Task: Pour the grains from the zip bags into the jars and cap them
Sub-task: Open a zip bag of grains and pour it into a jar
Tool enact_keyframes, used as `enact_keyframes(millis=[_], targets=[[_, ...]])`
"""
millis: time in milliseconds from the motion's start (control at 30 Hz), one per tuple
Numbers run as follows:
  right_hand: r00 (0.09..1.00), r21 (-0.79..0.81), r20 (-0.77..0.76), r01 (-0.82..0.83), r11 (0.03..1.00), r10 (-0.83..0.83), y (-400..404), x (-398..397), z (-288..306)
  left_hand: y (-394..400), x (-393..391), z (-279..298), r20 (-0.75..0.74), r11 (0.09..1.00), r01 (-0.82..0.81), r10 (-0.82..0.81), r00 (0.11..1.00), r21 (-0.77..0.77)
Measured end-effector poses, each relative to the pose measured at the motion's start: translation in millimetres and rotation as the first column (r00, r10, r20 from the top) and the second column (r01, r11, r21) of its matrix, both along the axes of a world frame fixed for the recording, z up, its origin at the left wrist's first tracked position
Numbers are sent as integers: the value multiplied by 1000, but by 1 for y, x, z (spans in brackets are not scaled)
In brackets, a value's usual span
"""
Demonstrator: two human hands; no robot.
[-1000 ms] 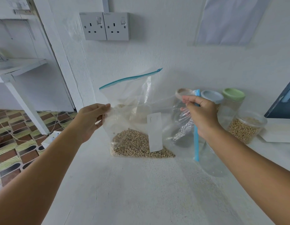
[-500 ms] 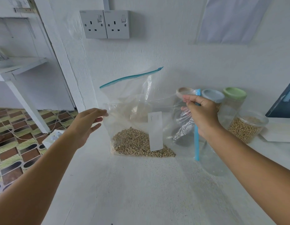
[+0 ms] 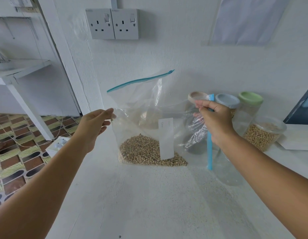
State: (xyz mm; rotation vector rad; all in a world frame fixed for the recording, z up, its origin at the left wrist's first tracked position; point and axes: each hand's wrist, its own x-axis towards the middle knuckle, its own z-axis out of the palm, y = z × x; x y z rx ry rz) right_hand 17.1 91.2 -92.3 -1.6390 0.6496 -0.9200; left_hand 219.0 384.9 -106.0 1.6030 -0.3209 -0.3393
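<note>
A clear zip bag [image 3: 132, 128] hangs upright over the white counter [image 3: 149, 195], with beige grains [image 3: 146, 150] pooled at its bottom and a white label [image 3: 166, 138] on its front. My left hand [image 3: 94, 125] pinches the bag's top left corner. My right hand [image 3: 217, 121] grips the top right corner, where the blue zip strip [image 3: 209, 152] hangs down. An empty clear jar [image 3: 227, 169] stands under my right wrist. Behind my right hand stand jars with beige [image 3: 196, 96], blue-grey [image 3: 227, 100] and green [image 3: 250, 98] lids, and an open jar of grains [image 3: 263, 133].
A second zip bag [image 3: 141, 94] with a teal zip leans on the wall behind. Twin wall sockets [image 3: 113, 23] sit above it. The counter's left edge drops to a patterned tile floor [image 3: 15, 144]. A white paper [image 3: 296, 144] and a dark panel [image 3: 301, 107] lie at the right.
My left hand let go of the bag's left edge, opened, then took hold again higher up at the top left corner. My right hand kept its grip and barely moved.
</note>
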Motion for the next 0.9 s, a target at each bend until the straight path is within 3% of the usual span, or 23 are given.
enact_keyframes(millis=[100,267,467,667,767,833,900], targets=[[1000,-8,2,2,1000,-2,0,0,-1,0,-1,3,21,1000,11,-11,1000,18],[1000,-18,9,4,1000,-4,-1,2,-1,-7,0,2,146,990,-130,120,982,57],[1000,-18,16,3,1000,-2,-2,5,-4,8,0,-5,-38,997,64,-66,997,-46],[1000,-17,22,-15,1000,16,0,6,-3,7,-1,-8,28,998,34,-33,999,-53],[1000,-16,22,-13,1000,13,-1,5,-3,8,-6,-10,19,985,41,-38,999,-169],[999,-10,28,-19,1000,19,-1,4,-4,14,-9,-15,45,958,140,-132,990,-251],[999,-7,29,-28,1000,28,-2,4,-5,21,-13,-22,89,929,298,-285,954,-221]])
